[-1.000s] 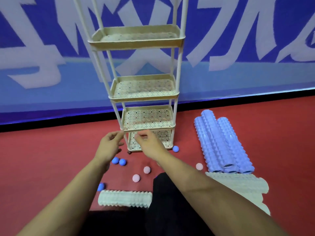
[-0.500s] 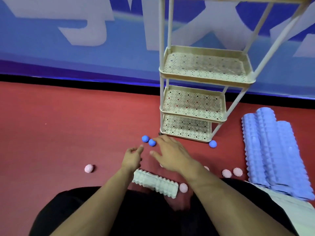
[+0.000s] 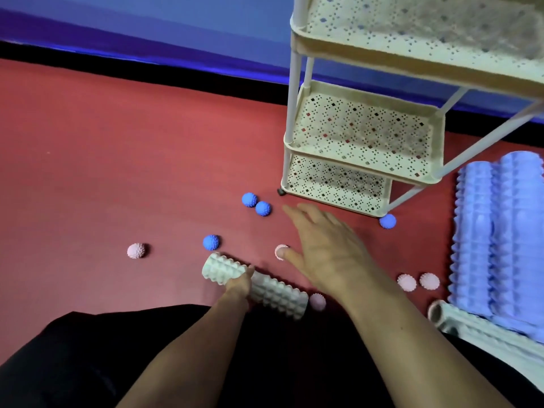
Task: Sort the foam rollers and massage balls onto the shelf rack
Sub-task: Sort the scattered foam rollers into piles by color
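A short white ridged foam roller (image 3: 273,288) lies on the red floor in front of me. My left hand (image 3: 238,285) grips it around its left part, fingers wrapped under. My right hand (image 3: 321,245) hovers open above the floor, fingers spread, its thumb beside a pink spiky ball (image 3: 281,251). The cream shelf rack (image 3: 365,184) stands ahead to the right, its perforated tiers bare. Blue spiky balls (image 3: 256,204) lie near the rack's foot, another (image 3: 211,242) lies nearer me, and one more (image 3: 387,221) sits by the rack's right corner.
Purple foam rollers (image 3: 500,240) lie side by side at the right, with a white roller (image 3: 459,322) below them. Pink balls (image 3: 418,281) sit near them, one (image 3: 136,250) far left, one (image 3: 318,301) by the held roller. My dark-clothed legs fill the bottom.
My view dropped and shifted left. My left hand moved down and took hold of the white roller. My right hand lowered from the rack toward the floor.
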The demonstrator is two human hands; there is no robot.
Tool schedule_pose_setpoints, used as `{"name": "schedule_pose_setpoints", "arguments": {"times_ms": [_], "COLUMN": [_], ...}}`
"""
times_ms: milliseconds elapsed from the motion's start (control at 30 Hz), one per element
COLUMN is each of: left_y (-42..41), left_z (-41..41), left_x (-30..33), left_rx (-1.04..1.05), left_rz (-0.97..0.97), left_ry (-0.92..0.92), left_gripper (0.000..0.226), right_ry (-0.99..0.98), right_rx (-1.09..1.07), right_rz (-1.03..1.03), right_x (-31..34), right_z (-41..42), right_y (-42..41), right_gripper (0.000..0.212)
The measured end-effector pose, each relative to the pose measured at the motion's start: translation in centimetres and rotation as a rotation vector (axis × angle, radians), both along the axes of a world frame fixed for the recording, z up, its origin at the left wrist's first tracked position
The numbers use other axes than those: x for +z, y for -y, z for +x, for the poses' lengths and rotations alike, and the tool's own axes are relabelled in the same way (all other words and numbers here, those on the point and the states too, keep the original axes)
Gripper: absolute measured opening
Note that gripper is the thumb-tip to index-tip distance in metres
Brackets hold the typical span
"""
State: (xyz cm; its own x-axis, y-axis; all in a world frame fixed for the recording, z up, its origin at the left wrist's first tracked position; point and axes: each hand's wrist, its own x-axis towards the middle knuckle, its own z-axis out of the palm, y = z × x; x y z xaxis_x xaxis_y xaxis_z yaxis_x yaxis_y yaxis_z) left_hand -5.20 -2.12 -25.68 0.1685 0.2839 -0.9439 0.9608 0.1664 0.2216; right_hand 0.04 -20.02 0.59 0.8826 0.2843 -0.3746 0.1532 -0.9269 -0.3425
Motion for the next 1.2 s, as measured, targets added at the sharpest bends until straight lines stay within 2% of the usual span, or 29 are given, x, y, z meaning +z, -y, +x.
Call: {"name": "schedule_pose_setpoints", "arguments": {"times_ms": [67,100,200,233,300,400,467,533,600,800,900,1033,1200], "left_y": [0.4,1.0,1.9,2.2,1.9,0.7,0.7,1.3,1.1,0.0,0.5,0.8,1.2], "left_z": [-0.1,0.4,0.8,0.9,0.9,-0.2,-0.4,0.1,0.2,1.8,2.8,2.6,0.3], "left_x": [-0.2,2.0,3.0,3.1,1.9,-3.0,-2.4,1.3,1.9,7.9,12.9,21.2,30.6], "left_rx": [0.031,0.019,0.010,0.061,0.093,0.118,0.182,0.252,0.261,0.212,0.133,-0.030,-0.112], "left_rz": [-0.062,-0.096,-0.128,-0.154,-0.212,-0.188,-0.154,-0.098,-0.040,-0.033,-0.038,-0.091,-0.149], "left_ry": [-0.034,-0.038,-0.069,-0.076,-0.033,0.042,0.048,0.109,0.153,0.334,0.516,0.731,0.930], "left_gripper": [0.092,0.089,0.038,0.035,0.047,0.084,0.071,0.042,0.030,0.042,0.021,0.026,0.023], "right_ry": [0.008,0.017,0.051,0.059,0.059,0.060,0.071,0.070,0.055,0.022,0.026,-0.010,0.004], "right_rx": [-0.011,-0.012,-0.001,0.003,0.013,0.017,0.008,-0.004,-0.015,-0.027,-0.046,-0.059,-0.020], "right_rz": [0.013,0.019,0.044,0.053,0.059,0.057,0.050,0.044,0.039,0.066,0.101,0.161,0.255], "right_x": [-0.3,-0.3,-0.5,-0.6,-0.8,-1.2,-1.3,-1.4,-1.5,0.0,0.9,3.3,8.3], "right_z": [0.3,0.3,0.3,0.2,0.2,0.3,0.5,0.6,0.9,1.4,1.2,-0.3,-3.5], "right_y": [0.3,0.4,0.2,0.1,-0.2,-0.1,0.3,0.5,0.6,0.9,1.4,1.2,0.6], "right_gripper": [0.076,0.075,0.073,0.072,0.073,0.073,0.072,0.070,0.070,0.068,0.072,0.077,0.079]}}
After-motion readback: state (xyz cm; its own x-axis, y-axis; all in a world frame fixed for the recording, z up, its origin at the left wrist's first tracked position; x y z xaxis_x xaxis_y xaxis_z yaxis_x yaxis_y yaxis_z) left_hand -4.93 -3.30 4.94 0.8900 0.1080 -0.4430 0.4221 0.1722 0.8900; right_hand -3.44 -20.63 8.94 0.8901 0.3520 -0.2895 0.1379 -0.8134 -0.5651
